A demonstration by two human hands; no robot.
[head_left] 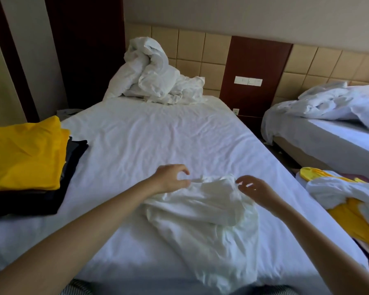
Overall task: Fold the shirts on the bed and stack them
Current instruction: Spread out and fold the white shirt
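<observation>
A crumpled white shirt (202, 222) lies on the white bed (158, 133) just in front of me. My left hand (170, 177) is at the shirt's far left edge, its thumb and curled fingers pinching the fabric. My right hand (256, 190) is at the far right edge, slightly blurred, fingers curled on the cloth. The edge between the two hands is lifted a little. At the bed's left side sits a stack of folded shirts (26, 158), yellow on top of dark ones. A loose pile of white and yellow shirts (349, 201) lies at the right.
A bunched white duvet (153, 75) lies at the head of the bed against the tiled headboard. A second bed (332, 128) with rumpled bedding stands to the right across a narrow gap. Bare sheet stretches between the shirt and the duvet.
</observation>
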